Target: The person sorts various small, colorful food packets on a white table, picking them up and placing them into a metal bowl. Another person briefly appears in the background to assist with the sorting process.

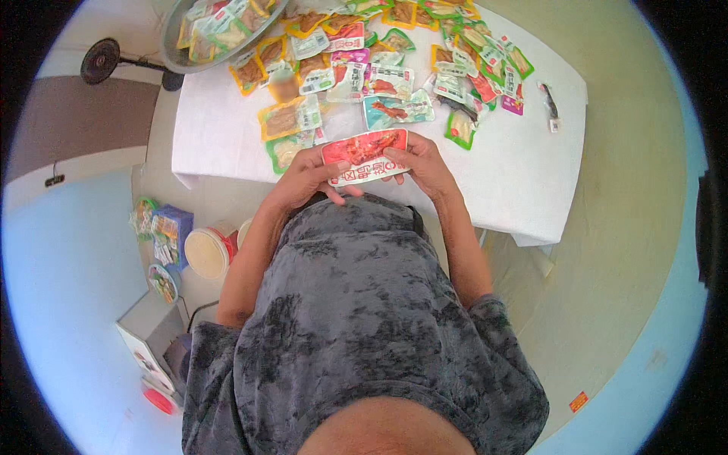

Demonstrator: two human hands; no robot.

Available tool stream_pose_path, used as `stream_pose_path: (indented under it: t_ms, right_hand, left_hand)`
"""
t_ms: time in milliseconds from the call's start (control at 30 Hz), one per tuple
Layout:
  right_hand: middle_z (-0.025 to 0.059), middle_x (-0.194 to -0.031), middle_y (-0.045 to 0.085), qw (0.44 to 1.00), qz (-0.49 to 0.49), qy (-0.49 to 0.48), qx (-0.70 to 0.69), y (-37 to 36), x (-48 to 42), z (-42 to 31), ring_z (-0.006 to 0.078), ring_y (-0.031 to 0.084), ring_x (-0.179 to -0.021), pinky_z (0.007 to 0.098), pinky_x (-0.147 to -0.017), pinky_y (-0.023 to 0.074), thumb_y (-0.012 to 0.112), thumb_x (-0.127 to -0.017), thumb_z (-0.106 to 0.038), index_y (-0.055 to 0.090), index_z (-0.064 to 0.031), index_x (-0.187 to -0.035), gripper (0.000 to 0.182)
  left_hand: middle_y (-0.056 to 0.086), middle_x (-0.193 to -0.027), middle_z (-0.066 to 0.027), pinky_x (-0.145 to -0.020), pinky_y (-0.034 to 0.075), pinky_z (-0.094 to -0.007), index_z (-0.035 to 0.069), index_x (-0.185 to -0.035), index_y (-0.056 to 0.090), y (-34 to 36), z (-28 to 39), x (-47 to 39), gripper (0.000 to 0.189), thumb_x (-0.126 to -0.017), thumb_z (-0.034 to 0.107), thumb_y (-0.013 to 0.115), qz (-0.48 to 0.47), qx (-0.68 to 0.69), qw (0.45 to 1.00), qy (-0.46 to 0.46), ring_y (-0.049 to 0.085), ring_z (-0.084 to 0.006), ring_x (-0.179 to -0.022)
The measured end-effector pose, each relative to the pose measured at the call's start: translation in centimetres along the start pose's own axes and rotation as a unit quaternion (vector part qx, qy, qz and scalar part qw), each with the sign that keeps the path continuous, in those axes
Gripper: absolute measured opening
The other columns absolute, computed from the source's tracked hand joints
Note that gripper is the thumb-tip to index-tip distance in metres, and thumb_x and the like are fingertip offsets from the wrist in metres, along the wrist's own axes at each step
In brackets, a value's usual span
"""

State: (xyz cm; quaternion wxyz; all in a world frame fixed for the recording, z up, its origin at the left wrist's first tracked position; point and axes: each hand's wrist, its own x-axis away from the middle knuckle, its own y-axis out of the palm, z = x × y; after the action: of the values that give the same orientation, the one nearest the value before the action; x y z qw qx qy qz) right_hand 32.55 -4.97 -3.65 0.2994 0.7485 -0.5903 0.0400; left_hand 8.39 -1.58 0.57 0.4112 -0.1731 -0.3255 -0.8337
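Between my two hands is a red and white food pouch (364,149), held level above the near edge of the table. My left hand (304,176) grips its left end with the thumb on top. At the right end, my right hand (426,165) has its thumb on the front and fingers behind. Just beyond the pouch lie a teal and white food pouch (398,110) and a yellow-edged pouch (287,118). A green-edged pouch (284,152) is partly hidden behind my left hand.
A white-covered table (512,182) carries many more pouches, spread towards its far side. A large round basin (170,42) of pouches stands at the far left. A small dark packet (550,108) lies at the right. Beside me on the floor are a lidded bucket (207,254) and a blue box (181,219).
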Motion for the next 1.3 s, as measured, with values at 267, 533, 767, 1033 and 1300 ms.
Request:
stream_pose_path:
  t_ms: [267, 533, 767, 1033, 1300]
  right_hand:
    - [0.0103, -0.095, 0.069, 0.988, 0.139, -0.048, 0.039, -3.4, 0.3, 1.7, 0.0183, 0.068, -0.076, 0.0262, -0.059, 0.0534, 0.058, -0.091, -0.014, 0.059, -0.0005, -0.116, 0.028]
    - [0.0121, -0.105, 0.066, 0.963, 0.225, -0.146, -0.003, -2.1, -3.9, 3.4, 0.0206, 0.068, -0.08, 0.0295, -0.064, 0.0585, 0.053, -0.094, -0.011, 0.055, -0.0004, -0.121, 0.029]
    - [0.002, -0.101, 0.067, 0.991, 0.124, -0.052, 0.017, -0.1, -4.7, 3.8, 0.0099, 0.063, -0.082, 0.0242, -0.06, 0.0501, 0.059, -0.09, -0.014, 0.06, -0.0082, -0.117, 0.027]
    - [-0.0011, -0.099, 0.067, 0.995, 0.059, -0.004, 0.08, 0.6, -5.4, 3.0, 0.0074, 0.059, -0.082, 0.0234, -0.064, 0.0454, 0.061, -0.089, -0.016, 0.062, -0.0091, -0.115, 0.028]
    - [-0.003, -0.091, 0.063, 0.99, -0.099, 0.054, 0.083, 1.3, -10.0, 4.6, 0.0063, 0.052, -0.072, 0.0213, -0.06, 0.0413, 0.053, -0.089, -0.011, 0.063, -0.0083, -0.108, 0.022]
  left_hand:
    - [0.061, -0.071, -0.0046, -0.044, 0.042, -0.0214, 0.002, -0.109, 0.06, -2.4, -4.8, -1.1, 0.032, -0.091, 0.028, 0.062, 0.228, -0.154, 0.957, 0.088, 0.054, -0.0088, -0.053]
    - [0.054, -0.062, -0.0037, -0.051, 0.042, -0.0288, 0.002, -0.093, 0.057, -3.1, -4.1, -4.4, 0.036, -0.081, 0.032, 0.073, 0.374, -0.402, 0.812, 0.199, 0.051, -0.0122, -0.055]
    - [0.06, -0.067, -0.0098, -0.056, 0.047, -0.0359, 0.003, -0.092, 0.058, -1.5, -4.0, -6.1, 0.036, -0.079, 0.034, 0.072, 0.371, -0.469, 0.77, 0.221, 0.061, -0.0236, -0.062]
    - [0.063, -0.07, -0.0142, -0.056, 0.049, -0.0396, 0.004, -0.086, 0.057, -1.5, -5.1, -6.5, 0.013, -0.083, 0.016, 0.063, 0.366, -0.442, 0.764, 0.294, 0.063, -0.0304, -0.064]
    - [0.062, -0.072, -0.0159, -0.06, 0.047, -0.0444, 0.003, -0.083, 0.057, 0.3, -4.3, -6.1, 0.012, -0.082, 0.015, 0.059, 0.342, -0.413, 0.799, 0.272, 0.062, -0.0348, -0.069]
